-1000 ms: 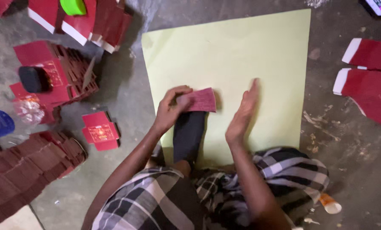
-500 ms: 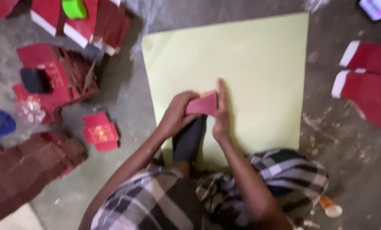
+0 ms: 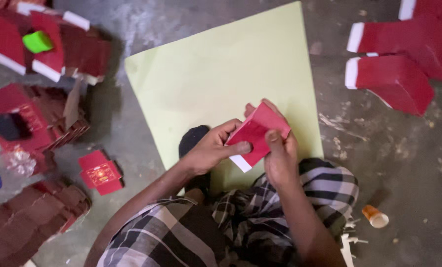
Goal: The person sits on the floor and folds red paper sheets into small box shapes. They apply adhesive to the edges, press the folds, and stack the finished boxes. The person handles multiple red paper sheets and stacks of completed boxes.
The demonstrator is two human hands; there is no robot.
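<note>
Red card (image 3: pixel 256 132) between both hands' fingers (image 3: pixel 240 147)

The card (image 3: pixel 256 134) sits between both hands over the sheet (image 3: pixel 221 74) (boxes (image 3: pixel 394 81) at two o'clock).

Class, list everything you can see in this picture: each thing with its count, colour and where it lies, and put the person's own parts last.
Folded card piece: one, red with a white edge, held in both hands above the sheet.
Paper sheet: one, pale yellow-green, flat on the floor in front of the person.
Red flat stacks: at least two, red with white ends, upper right.
Finished red boxes: a heap, left side.
Small red box: one, alone on the floor, lower left.
Green block: one, bright green, upper left.
Orange-capped pot: one, lower right.
Floor: grey concrete.
Checked cloth: black and white, on the person's lap.
Left hand: grips the piece.
Right hand: grips the piece.
</note>
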